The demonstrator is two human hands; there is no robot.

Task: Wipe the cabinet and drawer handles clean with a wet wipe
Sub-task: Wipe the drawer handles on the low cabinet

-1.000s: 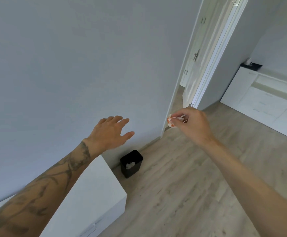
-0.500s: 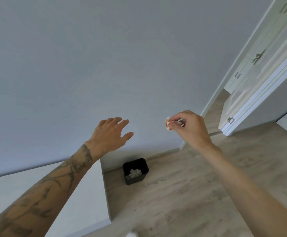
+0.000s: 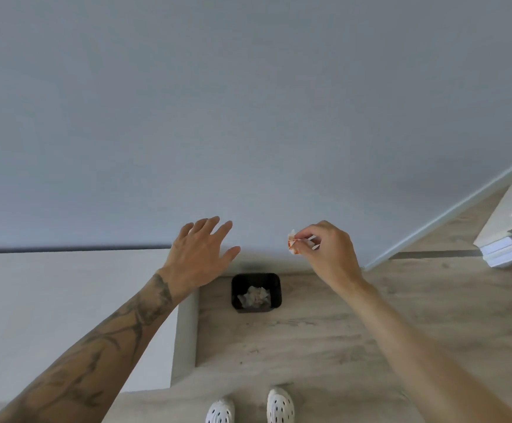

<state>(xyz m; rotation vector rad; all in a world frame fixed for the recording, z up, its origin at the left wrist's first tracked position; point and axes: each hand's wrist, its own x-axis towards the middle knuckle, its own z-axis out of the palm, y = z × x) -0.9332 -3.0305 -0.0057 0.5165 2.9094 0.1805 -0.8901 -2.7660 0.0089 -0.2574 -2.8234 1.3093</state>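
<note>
My right hand point(image 3: 324, 251) pinches a small crumpled wet wipe point(image 3: 292, 244), white with orange-red stains, between thumb and fingers. It hangs in the air above and to the right of a small black bin point(image 3: 256, 293) on the floor. My left hand point(image 3: 201, 254) is held out with fingers spread and holds nothing, above the right corner of a white cabinet point(image 3: 71, 306). No cabinet or drawer handle shows in this view.
The bin stands against the grey wall point(image 3: 248, 117) and holds crumpled wipes. A white door edge point(image 3: 511, 236) is at the right. My white shoes point(image 3: 280, 406) stand on the wood floor point(image 3: 370, 331) at the bottom.
The view has swung left and down, from the doorway and far dresser to the bin and my shoes. Both hands kept their pose; the wipe now hangs near the bin.
</note>
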